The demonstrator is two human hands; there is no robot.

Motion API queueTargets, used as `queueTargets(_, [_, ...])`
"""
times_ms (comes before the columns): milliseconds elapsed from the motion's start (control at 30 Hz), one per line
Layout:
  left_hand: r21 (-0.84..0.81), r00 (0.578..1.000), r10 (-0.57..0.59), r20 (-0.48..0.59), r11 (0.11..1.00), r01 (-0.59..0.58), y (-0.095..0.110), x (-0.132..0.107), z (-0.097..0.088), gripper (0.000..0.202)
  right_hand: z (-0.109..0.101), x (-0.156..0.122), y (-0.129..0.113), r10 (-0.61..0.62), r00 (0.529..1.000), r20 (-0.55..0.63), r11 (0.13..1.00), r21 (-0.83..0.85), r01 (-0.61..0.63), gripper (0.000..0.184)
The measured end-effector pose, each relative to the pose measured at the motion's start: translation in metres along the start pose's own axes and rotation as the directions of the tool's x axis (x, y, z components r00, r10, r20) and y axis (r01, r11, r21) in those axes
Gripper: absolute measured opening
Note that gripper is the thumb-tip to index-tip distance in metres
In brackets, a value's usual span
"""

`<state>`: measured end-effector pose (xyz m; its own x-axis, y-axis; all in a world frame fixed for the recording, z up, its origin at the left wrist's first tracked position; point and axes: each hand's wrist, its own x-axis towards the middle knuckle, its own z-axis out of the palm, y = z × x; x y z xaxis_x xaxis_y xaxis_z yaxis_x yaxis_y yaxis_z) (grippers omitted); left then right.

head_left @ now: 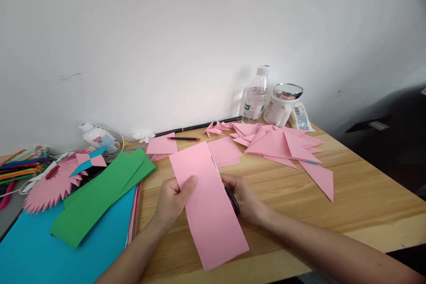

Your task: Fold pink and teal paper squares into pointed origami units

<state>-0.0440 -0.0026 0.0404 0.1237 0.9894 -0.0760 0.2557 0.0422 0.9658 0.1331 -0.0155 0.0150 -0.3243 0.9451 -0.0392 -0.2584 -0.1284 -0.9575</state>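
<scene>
My left hand [173, 199] grips a long strip of pink paper [213, 217] by its left edge, thumb on top and fingers beneath. The strip is held tilted above the wooden table. On its right side, my right hand [244, 197] is closed round the black handle of a pair of scissors [232, 200]. A piece of the scissor blade shows along the strip's upper right edge; the rest is hidden by the paper. Behind the strip lie more flat pink sheets [224, 151], and a red and black pen [183, 139] rests on another pink piece.
Folded pink paper pieces [279, 142] are heaped at the back right, before a water bottle [255, 97] and a white mug [281, 106]. On the left, green strips [96, 199] lie over blue paper [66, 257]. A white bottle [99, 136] leans by the wall.
</scene>
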Motion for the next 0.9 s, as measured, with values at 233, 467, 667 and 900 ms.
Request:
queueTargets(233, [-0.074,1.000,0.005,-0.022,0.997,-0.007,-0.0008,0.0031,-0.0007,0.050,0.0006,-0.0008,-0.0039,0.038,0.999,-0.006,0.999,0.019,-0.038,0.019])
queueTargets(467, [-0.131,0.995,0.047,-0.091,0.990,-0.059,-0.0004,0.0068,-0.0018,0.047,-0.0005,-0.0019,-0.0013,0.025,0.999,0.023,1.000,0.013,-0.025,0.021])
queueTargets(667, [-0.030,0.999,0.016,-0.033,0.999,-0.017,0.0044,0.0031,-0.0008,0.047,-0.0030,0.0005,-0.0038,-0.038,0.999,0.015,0.999,-0.035,0.038,0.027])
queueTargets(900, [-0.007,1.000,0.012,-0.002,1.000,-0.012,0.0062,0.0022,-0.0004,0.047,-0.0040,0.0008,-0.0062,-0.034,0.999,0.000,0.998,-0.047,0.034,0.025])
